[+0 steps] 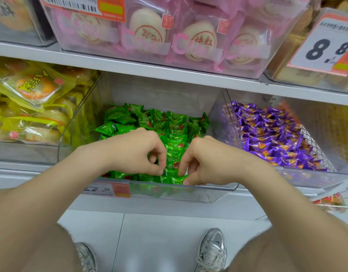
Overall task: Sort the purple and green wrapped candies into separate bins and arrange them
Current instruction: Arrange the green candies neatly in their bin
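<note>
Over the clear bin (208,188), my left hand (137,152) and right hand (204,160) each pinch green candies (176,152), arranging, I judge; next they need seating squarely in the row.

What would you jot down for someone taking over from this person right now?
Left hand: fingers curled, pinching the green candies near the front of the middle bin.
Right hand: pinching one green candy at the bin's front edge.
Purple candies lie in the right bin; no stray colour shows in either bin.
Done: sorting looks finished; a neat column runs down the middle of the green ones.
Left: probably straighten the loose green ones at the back left, then tidy the purple heap.
</note>
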### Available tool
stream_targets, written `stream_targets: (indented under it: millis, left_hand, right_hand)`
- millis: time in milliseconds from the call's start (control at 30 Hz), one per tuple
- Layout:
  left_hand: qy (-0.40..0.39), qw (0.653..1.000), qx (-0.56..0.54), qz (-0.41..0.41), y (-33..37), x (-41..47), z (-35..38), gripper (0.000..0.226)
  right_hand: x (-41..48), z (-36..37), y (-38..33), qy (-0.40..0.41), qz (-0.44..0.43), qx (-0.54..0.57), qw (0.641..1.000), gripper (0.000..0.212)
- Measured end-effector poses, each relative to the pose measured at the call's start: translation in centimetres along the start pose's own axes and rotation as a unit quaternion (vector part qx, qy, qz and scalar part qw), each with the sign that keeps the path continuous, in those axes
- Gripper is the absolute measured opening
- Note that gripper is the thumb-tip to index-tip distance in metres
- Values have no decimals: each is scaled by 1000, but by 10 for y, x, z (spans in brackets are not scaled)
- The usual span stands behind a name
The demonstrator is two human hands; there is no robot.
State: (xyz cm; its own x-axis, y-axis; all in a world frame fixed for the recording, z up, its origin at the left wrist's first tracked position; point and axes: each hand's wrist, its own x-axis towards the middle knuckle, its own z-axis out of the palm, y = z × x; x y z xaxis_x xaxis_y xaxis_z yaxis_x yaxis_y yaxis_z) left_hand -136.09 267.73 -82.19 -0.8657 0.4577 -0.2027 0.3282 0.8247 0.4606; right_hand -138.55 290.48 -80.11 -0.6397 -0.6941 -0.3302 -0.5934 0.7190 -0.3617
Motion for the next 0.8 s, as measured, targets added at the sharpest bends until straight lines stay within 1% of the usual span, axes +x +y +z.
stream_targets:
  millis: [133, 233, 367, 500, 667, 767, 800]
  left_hand:
    - [9, 999, 36, 11, -1, 6, 7, 12]
    - [10, 998, 55, 23, 2, 10, 8, 15]
    - [14, 997, 71, 23, 6, 14, 9, 22]
    - [17, 996, 82, 24, 7, 16, 13, 28]
    - [8, 996, 86, 11, 7, 17, 17, 31]
    - [15, 998, 53, 5, 8, 15, 9, 28]
    - [20, 999, 46, 0, 7, 13, 4, 27]
  right_hand:
    - [5, 0, -1, -47, 13, 26, 998, 16]
    - [6, 0, -2, -51, 3, 26, 998, 16]
    - [6, 2, -3, -59, 14, 0, 998, 25]
    - [7, 0, -2, -71, 36, 27, 996, 35]
    - [13, 10, -5, -49, 36, 21, 998, 23]
    - [16, 11, -4, -44, 38, 27, 998, 8]
    - [16, 10, -3, -44, 40, 33, 998, 9]
